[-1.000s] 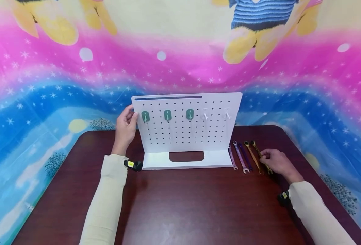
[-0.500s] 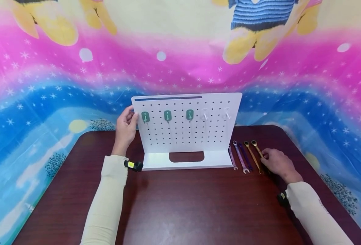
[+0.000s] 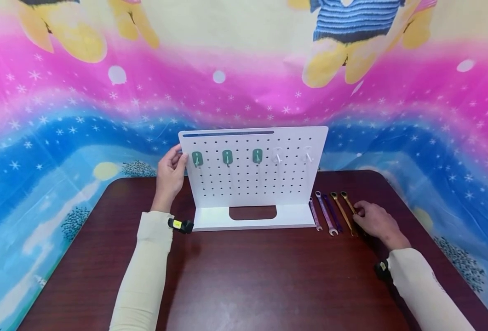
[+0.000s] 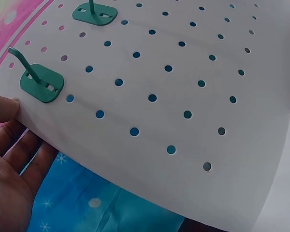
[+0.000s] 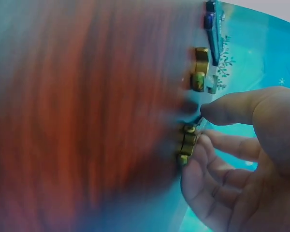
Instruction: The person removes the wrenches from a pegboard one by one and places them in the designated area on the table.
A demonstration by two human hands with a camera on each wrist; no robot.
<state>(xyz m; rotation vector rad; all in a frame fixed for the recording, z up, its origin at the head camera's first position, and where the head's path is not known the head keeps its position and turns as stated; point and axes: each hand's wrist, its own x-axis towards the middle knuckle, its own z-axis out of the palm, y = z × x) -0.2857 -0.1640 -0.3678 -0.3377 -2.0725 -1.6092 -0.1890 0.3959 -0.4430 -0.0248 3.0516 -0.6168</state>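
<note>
My left hand grips the left edge of a white pegboard, thumb on the front face and fingers behind, as the left wrist view shows. The board stands upright on its base. Green hooks and clear hooks line its upper part, with nothing hanging on them. At the right, my right hand pinches the lower part of the outermost gold wrench, which lies on the table. Its lower end is hidden by the hand in the head view. Beside it lies another gold wrench.
Left of the gold wrenches lie a dark purple wrench, a pinkish-purple wrench and a smaller pink one, close to the board's base. The dark red table ends at a printed backdrop.
The outermost gold wrench has turned slightly and settled nearly parallel to its neighbour, its ring end now flat in view. My right hand shifted only slightly; the left hand has stayed on the board.
</note>
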